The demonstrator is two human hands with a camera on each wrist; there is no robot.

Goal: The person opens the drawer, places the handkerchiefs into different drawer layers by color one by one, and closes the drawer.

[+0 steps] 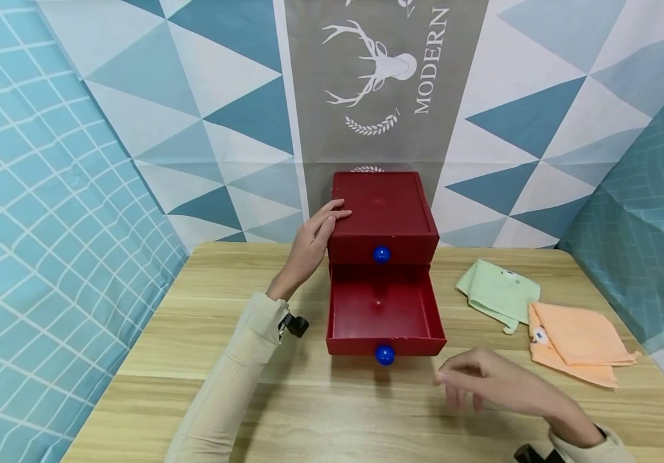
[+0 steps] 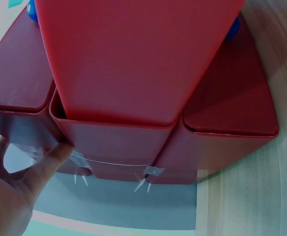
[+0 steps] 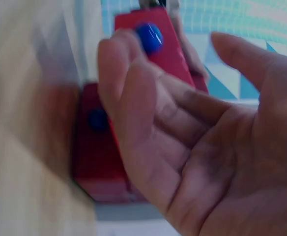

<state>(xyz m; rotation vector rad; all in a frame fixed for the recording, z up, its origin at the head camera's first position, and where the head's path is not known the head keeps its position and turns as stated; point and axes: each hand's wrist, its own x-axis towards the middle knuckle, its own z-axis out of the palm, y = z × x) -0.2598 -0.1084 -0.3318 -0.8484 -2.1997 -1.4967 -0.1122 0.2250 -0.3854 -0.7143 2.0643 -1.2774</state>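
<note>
A dark red drawer cabinet (image 1: 378, 199) with blue knobs stands at the back of the table. Its middle drawer (image 1: 380, 315) is pulled out, and the visible inside holds nothing. The top drawer (image 1: 355, 249) is closed; in the right wrist view a lower drawer (image 3: 97, 152) is closed too. My left hand (image 1: 310, 243) rests at the cabinet's upper left edge, fingers on the top; its thumb (image 2: 50, 160) lies against the side. My right hand (image 1: 488, 382) hovers empty over the table, right of the open drawer's knob (image 1: 385, 355), fingers loosely bent.
A folded green cloth (image 1: 499, 292) lies right of the cabinet, with a folded orange cloth (image 1: 580, 341) beside it, nearer the table's right edge. Behind the wooden table (image 1: 204, 302) hangs a patterned sheet (image 1: 222, 122).
</note>
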